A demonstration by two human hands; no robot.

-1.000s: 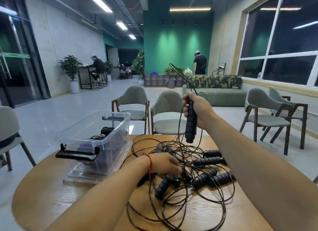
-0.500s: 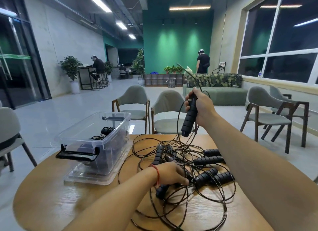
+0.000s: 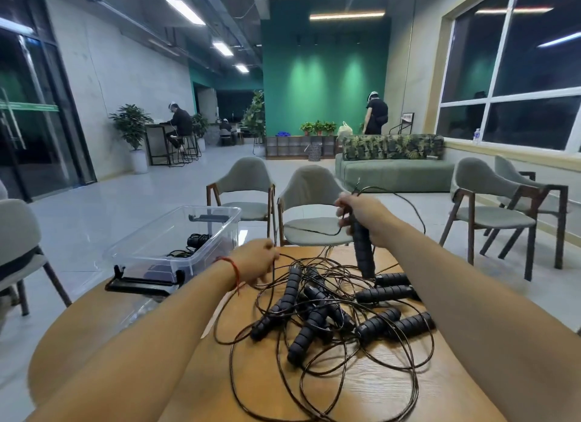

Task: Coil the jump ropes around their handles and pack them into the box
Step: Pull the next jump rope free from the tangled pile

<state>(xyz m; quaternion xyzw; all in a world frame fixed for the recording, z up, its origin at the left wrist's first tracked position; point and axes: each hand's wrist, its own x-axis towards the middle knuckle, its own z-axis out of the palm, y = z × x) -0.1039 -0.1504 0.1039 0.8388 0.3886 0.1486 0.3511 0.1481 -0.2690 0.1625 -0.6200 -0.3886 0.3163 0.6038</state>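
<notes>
We've packed little: right hand [image 3: 358,214] grips a black ribbed handle [image 3: 363,251], left hand [image 3: 254,259] pinches thin cord [image 3: 273,275], tangled black ropes [image 3: 314,321] remain.

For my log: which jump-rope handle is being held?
The handle gripped upright in the right hand; the other handles lie flat on the table.

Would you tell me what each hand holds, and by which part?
Right hand grips a black handle by its upper end; left hand seems to pinch a rope cord.
</notes>
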